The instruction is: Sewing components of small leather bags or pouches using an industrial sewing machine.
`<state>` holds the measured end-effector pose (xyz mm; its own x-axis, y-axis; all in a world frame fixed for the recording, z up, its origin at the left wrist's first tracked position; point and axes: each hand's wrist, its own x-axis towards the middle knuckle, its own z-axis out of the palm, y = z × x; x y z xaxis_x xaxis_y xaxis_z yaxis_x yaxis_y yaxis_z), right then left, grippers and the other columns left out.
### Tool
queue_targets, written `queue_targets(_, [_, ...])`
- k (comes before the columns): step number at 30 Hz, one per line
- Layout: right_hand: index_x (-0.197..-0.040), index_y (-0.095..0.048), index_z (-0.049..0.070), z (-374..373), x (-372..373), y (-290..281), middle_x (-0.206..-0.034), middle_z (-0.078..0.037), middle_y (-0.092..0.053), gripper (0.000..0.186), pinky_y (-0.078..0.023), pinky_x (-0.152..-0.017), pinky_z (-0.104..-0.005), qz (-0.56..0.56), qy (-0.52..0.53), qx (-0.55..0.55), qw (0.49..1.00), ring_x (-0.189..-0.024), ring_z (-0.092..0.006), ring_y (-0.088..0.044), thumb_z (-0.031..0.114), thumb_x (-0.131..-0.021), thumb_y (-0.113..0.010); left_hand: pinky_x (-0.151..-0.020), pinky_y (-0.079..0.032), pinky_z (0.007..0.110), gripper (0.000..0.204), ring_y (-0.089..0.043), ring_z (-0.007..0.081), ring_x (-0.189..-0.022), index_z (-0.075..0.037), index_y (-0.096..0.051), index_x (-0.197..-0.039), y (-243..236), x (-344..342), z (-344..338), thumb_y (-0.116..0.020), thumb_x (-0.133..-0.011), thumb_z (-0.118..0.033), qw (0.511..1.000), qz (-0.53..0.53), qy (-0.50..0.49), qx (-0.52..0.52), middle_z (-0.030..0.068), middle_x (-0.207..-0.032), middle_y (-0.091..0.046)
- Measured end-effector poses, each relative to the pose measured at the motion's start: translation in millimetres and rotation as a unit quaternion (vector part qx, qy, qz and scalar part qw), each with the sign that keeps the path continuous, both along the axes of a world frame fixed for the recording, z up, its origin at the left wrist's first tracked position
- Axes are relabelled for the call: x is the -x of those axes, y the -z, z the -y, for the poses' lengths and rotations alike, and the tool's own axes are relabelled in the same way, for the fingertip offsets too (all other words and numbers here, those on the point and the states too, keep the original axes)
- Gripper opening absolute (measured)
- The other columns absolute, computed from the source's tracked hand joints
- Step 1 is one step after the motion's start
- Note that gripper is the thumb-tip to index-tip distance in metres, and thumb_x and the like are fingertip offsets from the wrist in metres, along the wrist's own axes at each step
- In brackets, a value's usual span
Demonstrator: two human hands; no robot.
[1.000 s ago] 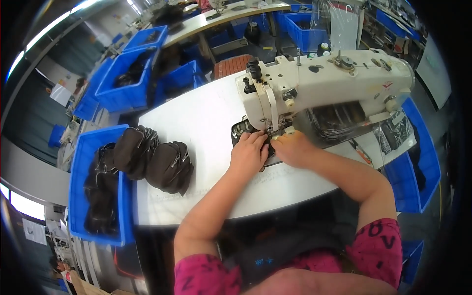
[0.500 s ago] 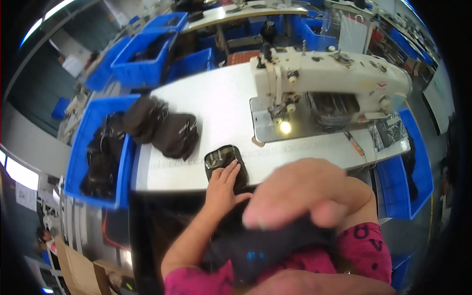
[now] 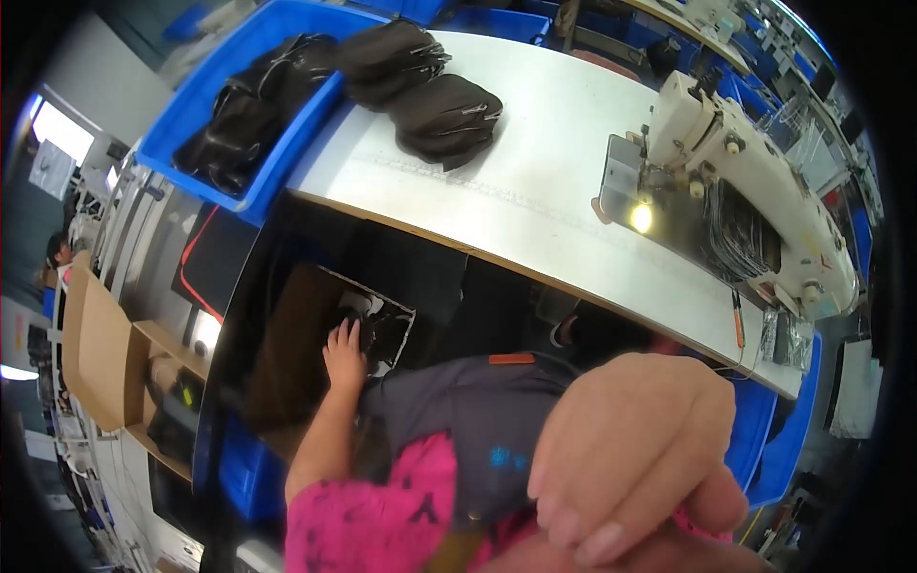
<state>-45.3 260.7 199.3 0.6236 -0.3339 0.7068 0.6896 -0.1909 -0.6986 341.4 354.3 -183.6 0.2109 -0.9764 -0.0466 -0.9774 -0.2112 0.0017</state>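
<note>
My left hand [image 3: 346, 355] reaches below the table edge into an open box [image 3: 414, 329]. Its fingers are stretched out over dark and white pieces [image 3: 377, 315] inside; whether it touches them is unclear. Close to the camera, my right hand [image 3: 640, 449] is raised in front of my dark grey apron [image 3: 449, 396]. The right fingers are curled and pressed together, and their inner side is hidden. Above both hands lies the white sewing table [image 3: 535, 201], with two stacks of dark brown fabric pieces, a nearer stack [image 3: 444, 119] and a farther stack [image 3: 392, 62], at its left.
At right stands a white sewing machine [image 3: 755, 172], its lamp lit, with a dark stack [image 3: 735, 234] under its arm. Orange-handled snips [image 3: 737, 320] lie near the edge. A blue bin [image 3: 277, 181] of dark pieces adjoins the table's left. A cardboard box [image 3: 95, 349] sits lower left.
My left hand has left the tabletop and gone down into the box. The black windowed piece it touched is gone from the tabletop. My right hand has moved lower right; the view has turned left.
</note>
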Motion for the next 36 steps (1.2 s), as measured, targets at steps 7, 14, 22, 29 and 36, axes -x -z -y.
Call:
queue_targets(7, [-0.095, -0.075, -0.007, -19, -6, 4, -0.096, -0.022, -0.072, 0.060, -0.058, -0.074, -0.0373, 0.022, 0.066, -0.070, 0.995, -0.085, -0.0293, -0.070, 0.045, -0.109, -0.050, -0.107, -0.048, 0.043, 0.048, -0.056, 0.0357, -0.128, -0.012, -0.064, -0.136, -19, 28, 56, -0.076, -0.090, -0.017, 0.948, -0.203, 0.048, 0.239, 0.0149, -0.139, -0.061])
queue_targets(14, [-0.096, -0.077, -0.006, -26, 0, 2, -0.099, -0.022, -0.072, 0.061, -0.058, -0.075, -0.0382, -0.020, 0.112, -0.077, 0.991, -0.085, -0.0304, -0.070, 0.048, -0.108, -0.051, -0.099, -0.050, 0.042, 0.031, -0.061, 0.0348, -0.117, -0.011, -0.071, -0.122, -180, 98, 212, -0.074, -0.092, -0.016, 0.849, -0.209, 0.197, 0.444, 0.0133, -0.124, -0.067])
queue_targets(22, [-0.108, -0.075, -0.006, -3, 44, 43, -0.113, -0.023, -0.072, 0.053, -0.056, -0.088, -0.0421, 0.018, 0.124, 0.095, 0.988, -0.102, -0.0362, -0.070, 0.044, -0.105, -0.059, -0.094, -0.053, 0.042, 0.038, -0.067, 0.0355, -0.112, -0.014, -0.070, -0.128, -202, 125, 316, -0.072, -0.095, -0.033, 0.931, -0.220, 0.133, 0.258, 0.0144, -0.119, -0.073])
queue_targets(29, [-0.111, -0.075, 0.004, 41, 151, 129, -0.122, -0.015, -0.072, 0.022, -0.052, -0.099, -0.0438, -0.378, 0.685, 0.260, 0.565, -0.114, -0.0341, -0.067, 0.016, -0.092, -0.071, -0.084, -0.054, 0.045, 0.028, -0.070, 0.0378, -0.099, -0.013, -0.073, -0.117, -206, 119, 326, -0.068, -0.098, -0.032, 0.940, -0.183, 0.157, 0.240, 0.0160, -0.104, -0.075])
queue_targets(36, [-0.111, -0.074, 0.004, 77, 268, 135, -0.108, -0.014, -0.075, 0.024, -0.053, -0.090, -0.0412, -0.451, 0.814, 0.171, 0.324, -0.106, -0.0338, -0.069, 0.021, -0.102, -0.060, -0.088, -0.053, 0.048, 0.027, -0.068, 0.0400, -0.103, -0.016, -0.074, -0.111, -223, 109, 338, -0.059, -0.102, -0.036, 0.951, -0.173, 0.096, 0.239, 0.0162, -0.107, -0.074])
